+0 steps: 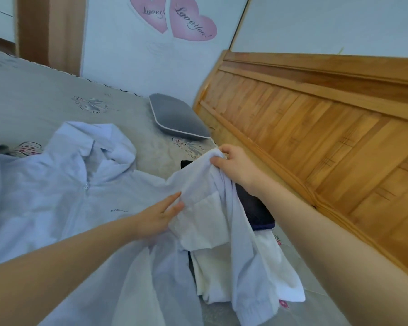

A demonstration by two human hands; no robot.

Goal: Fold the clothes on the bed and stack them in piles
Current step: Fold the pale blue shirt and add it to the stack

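Now both hands on white shirt (212, 208): right hand (236, 165) pinching, left hand (160, 215) flat.

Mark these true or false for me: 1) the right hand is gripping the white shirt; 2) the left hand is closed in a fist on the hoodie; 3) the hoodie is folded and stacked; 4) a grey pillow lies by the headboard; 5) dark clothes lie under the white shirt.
1) True. The right hand pinches a bunched edge of the white shirt and lifts it.
2) False. The left hand lies with straight fingers against the white shirt, beside the hoodie.
3) False. The hoodie lies spread out, unfolded, on the bed.
4) True. The pillow rests on the bed next to the wooden headboard.
5) True. Dark clothes show beneath the lifted shirt.
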